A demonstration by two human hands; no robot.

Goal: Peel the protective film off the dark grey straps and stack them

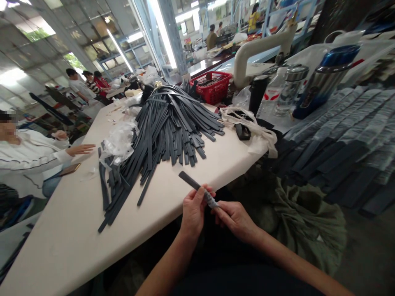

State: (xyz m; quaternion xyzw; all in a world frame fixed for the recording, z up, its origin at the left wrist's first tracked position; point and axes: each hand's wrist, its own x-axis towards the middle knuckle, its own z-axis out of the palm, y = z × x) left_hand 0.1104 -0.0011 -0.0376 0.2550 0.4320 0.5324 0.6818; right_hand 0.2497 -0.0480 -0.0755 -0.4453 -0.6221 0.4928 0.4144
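A dark grey strap (189,180) runs between my two hands at the front edge of the table. Pale, crinkled plastic wrapping (211,200) covers its lower part. My left hand (195,205) is closed on the strap just above the wrapped part, thumb on top. Lower down, my right hand (234,218) pinches the wrapped end, its fingertips partly hidden. Beyond my hands, a large bundle of similar dark straps (166,123) fans out over the table, gathered at its far end. Crumpled clear plastic (120,142) lies against the bundle's left side.
The pale table (77,242) stretches away to the left, where a person's hand (82,149) rests near its edge. A red basket (216,92), a white cloth bag (262,133) and a steel flask (327,82) stand behind. Wrapped straps (348,139) lie at right, above a green sack (308,222).
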